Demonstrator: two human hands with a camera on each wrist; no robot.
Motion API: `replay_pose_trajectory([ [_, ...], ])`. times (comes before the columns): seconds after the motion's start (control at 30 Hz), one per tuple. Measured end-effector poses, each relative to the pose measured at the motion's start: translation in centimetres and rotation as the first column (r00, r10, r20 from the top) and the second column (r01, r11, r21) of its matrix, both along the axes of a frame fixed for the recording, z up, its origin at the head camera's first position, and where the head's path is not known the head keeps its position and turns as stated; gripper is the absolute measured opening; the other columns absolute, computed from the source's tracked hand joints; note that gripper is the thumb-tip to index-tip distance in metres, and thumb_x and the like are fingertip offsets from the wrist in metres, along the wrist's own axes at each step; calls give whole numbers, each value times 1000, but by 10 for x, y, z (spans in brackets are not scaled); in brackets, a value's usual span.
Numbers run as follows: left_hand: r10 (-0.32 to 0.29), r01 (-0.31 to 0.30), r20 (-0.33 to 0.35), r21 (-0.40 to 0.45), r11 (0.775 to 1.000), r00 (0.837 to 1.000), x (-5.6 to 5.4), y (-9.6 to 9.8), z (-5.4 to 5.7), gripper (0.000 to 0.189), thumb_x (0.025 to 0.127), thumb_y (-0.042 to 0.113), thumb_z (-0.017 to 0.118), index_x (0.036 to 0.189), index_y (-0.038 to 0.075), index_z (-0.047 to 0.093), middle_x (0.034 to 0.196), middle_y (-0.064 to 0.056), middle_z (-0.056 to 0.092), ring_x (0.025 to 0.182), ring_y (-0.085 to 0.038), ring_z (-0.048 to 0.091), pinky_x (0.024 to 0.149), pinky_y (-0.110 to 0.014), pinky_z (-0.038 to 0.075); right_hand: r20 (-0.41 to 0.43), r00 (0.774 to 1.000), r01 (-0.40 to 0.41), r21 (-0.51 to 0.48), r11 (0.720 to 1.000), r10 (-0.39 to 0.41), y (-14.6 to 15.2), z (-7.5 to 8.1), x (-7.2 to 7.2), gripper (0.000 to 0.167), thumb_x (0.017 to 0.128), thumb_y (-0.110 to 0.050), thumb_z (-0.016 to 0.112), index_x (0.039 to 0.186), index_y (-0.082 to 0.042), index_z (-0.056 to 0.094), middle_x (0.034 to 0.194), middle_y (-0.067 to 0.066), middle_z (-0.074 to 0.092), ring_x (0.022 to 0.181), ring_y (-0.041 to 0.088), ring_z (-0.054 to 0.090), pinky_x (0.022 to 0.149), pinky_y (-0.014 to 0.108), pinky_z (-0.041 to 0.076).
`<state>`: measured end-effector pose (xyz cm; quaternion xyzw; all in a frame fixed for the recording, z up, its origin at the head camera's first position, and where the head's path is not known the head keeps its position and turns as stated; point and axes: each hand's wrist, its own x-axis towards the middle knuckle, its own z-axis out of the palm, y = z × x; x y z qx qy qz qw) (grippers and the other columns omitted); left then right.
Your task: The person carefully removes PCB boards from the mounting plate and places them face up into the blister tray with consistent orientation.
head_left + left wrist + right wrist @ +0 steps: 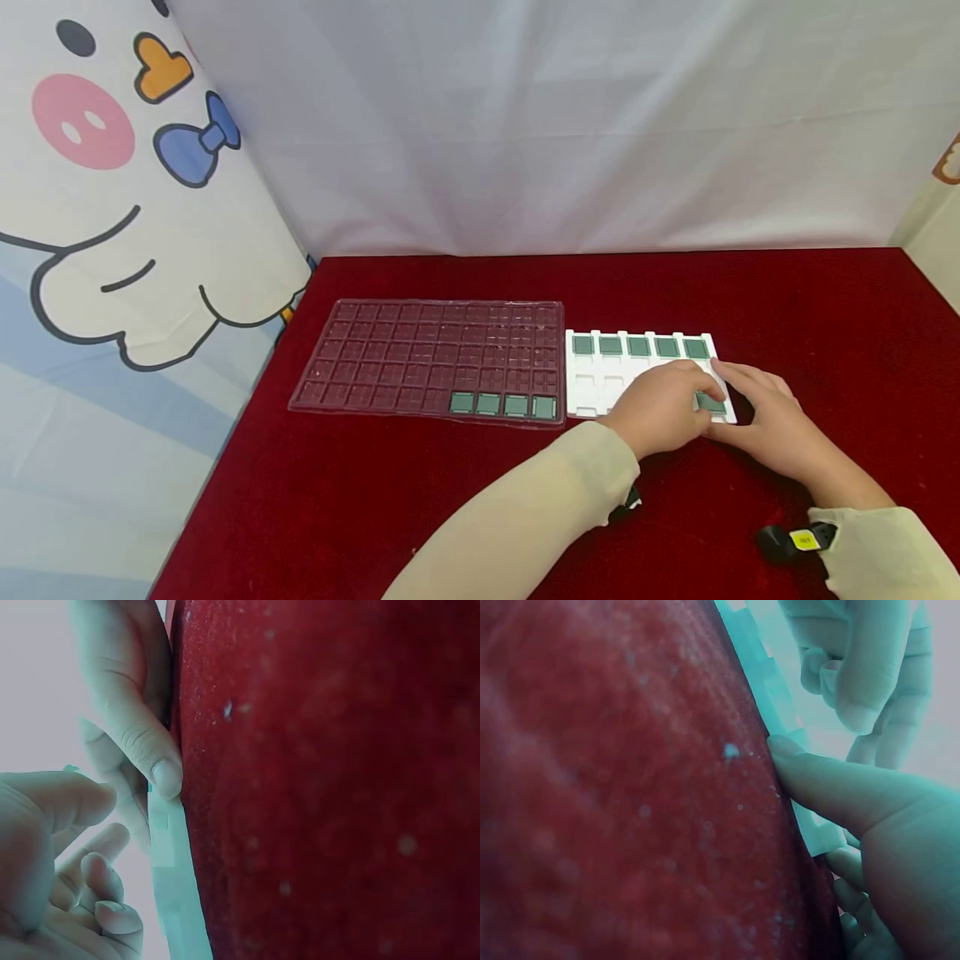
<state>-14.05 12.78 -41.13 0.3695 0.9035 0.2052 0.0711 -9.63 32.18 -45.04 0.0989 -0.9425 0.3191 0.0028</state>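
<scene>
A white tray (587, 392) lies on the red cloth with five green square chips (638, 346) along its back row. Another green chip (711, 403) sits in its front right corner pocket. My left hand (663, 407) hovers over the tray's right half, fingers loosely bent, thumb and index finger apart beside that corner chip. It covers several front pockets. My right hand (772, 421) holds the tray's right end. Its thumb (817, 776) presses the front edge, and the other fingers reach round the right side, partly hidden.
Left of the white tray lies a clear plastic tray (427, 417) with many small pockets. Several green chips (488, 404) fill its front right pockets. A white curtain (525, 125) hangs behind the table, and a cartoon-print cloth (172, 275) hangs at the left.
</scene>
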Motion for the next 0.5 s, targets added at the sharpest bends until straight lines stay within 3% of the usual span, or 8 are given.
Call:
replay_pose_trajectory([
  [0.5,16,-14,29,-77,997,999,-6,8,-6,28,95,28,74,122,34,75,121,22,63,108,9,55,93,-9,39,-22,1000,0,-2,1000,0,0,0,1,93,80,-21,89,155,3,39,150,32,40,132,55,29,97,77,30],
])
